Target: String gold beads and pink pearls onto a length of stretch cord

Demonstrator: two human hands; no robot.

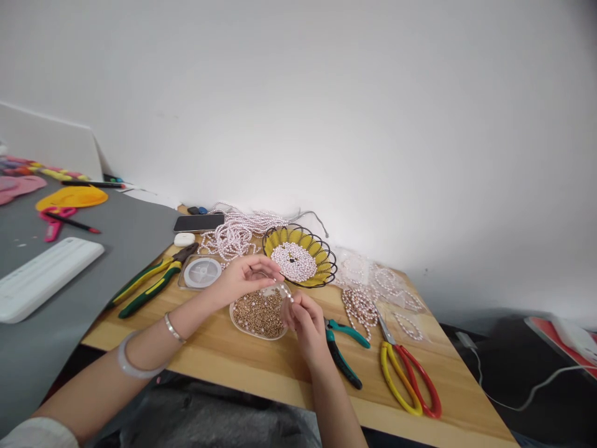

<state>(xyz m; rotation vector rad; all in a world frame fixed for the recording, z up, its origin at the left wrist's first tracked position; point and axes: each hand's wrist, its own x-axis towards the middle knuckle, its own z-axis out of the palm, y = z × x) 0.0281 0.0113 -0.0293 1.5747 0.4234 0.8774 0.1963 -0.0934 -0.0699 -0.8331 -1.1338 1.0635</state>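
Observation:
A short string of pale beads (286,292) runs between my two hands. My left hand (254,275), with a silver bangle and a pale bangle on that arm, pinches its upper end. The fingers of my right hand (305,316) are closed around its lower end. Just beneath my hands lies a clear dish (261,336) of small gold beads (256,313) mixed with a few pale ones. Behind it, a yellow basket with black wire (321,252) holds pale pink beads (293,261).
Green-yellow pliers (153,279), a spool (202,272), a phone (199,223) and strands of pink beads (231,241) lie left and behind. Teal pliers (345,348), red-yellow scissors (408,373), bead strands (359,306) and bagged beads (389,280) are right. A white power strip (49,277) rests far left.

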